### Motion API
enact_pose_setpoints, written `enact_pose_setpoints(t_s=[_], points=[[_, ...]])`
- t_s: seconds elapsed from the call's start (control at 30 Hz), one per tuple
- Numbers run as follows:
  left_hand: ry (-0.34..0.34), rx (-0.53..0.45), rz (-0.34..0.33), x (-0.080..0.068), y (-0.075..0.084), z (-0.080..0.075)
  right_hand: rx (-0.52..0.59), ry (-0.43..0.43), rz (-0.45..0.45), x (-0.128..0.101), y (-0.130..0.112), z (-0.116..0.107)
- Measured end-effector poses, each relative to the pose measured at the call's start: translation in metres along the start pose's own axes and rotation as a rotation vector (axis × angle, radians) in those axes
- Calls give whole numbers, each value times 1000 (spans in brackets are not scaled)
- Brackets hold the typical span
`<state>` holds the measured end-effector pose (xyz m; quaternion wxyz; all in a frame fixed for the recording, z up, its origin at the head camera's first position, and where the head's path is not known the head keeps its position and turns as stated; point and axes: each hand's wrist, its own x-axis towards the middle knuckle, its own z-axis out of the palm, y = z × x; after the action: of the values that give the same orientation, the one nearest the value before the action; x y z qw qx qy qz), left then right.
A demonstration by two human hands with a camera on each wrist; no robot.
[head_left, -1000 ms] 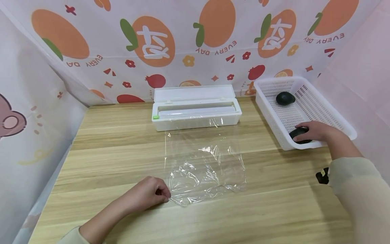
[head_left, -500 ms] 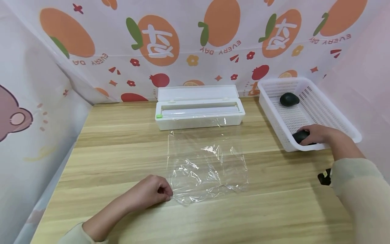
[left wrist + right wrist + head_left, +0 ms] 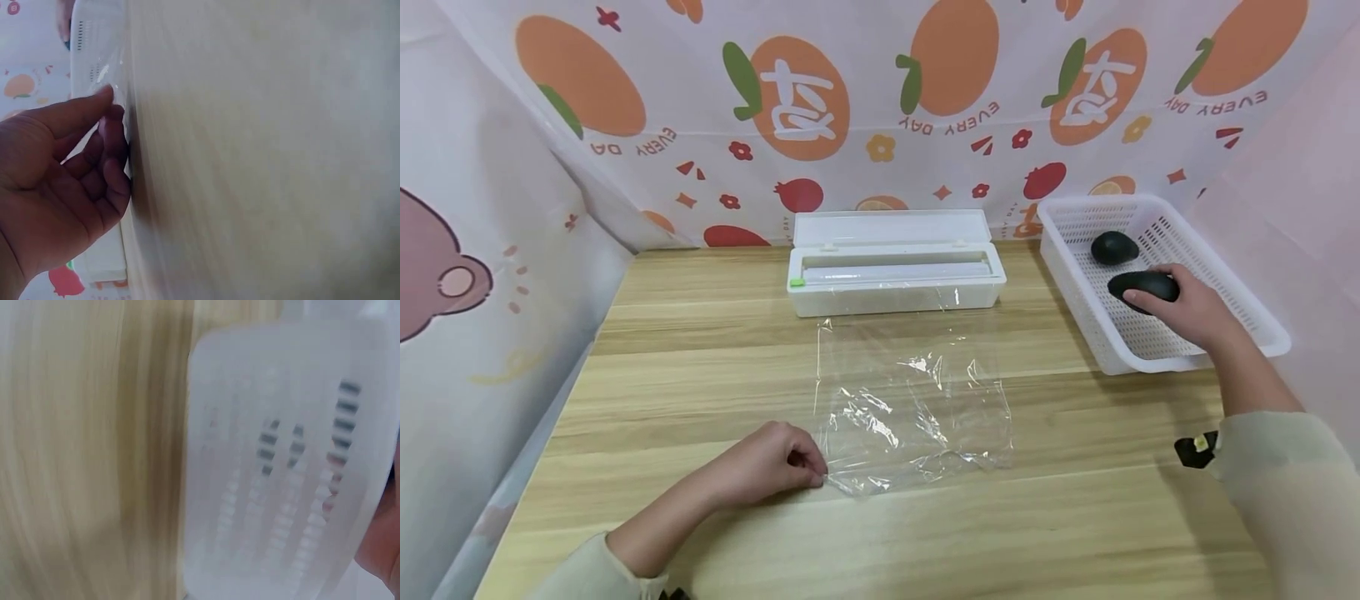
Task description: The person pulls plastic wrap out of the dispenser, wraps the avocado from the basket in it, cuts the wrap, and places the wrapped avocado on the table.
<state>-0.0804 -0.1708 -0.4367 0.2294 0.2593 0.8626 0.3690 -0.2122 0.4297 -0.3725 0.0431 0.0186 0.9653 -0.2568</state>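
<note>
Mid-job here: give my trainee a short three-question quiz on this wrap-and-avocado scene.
1. True or false: the right hand grips an avocado above the basket.
2. What does the left hand pinch? A) the plastic sheet B) the wrap box C) a knife
3. How many avocados show in total?

Key: 1 true; 2 A; 3 two, the other avocado lying in the basket.

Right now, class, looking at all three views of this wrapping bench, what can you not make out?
- Right wrist view: motion blur; only the white basket shows, and the held avocado is out of frame.
- Head view: the right hand covers part of the held avocado.
- Left wrist view: the table is smeared; the cling film is barely visible by the left hand.
- Head view: the dispenser box hides how much roll is left.
</note>
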Motion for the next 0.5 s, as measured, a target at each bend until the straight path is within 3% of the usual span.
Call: enact_pose_setpoints(t_s=[0.17, 0.5], points=[[-35, -46, -12, 2, -4, -4, 149, 68, -65, -11, -32, 7], [-47, -82, -23, 4, -3, -9, 360, -32, -263, -46, -115, 40]])
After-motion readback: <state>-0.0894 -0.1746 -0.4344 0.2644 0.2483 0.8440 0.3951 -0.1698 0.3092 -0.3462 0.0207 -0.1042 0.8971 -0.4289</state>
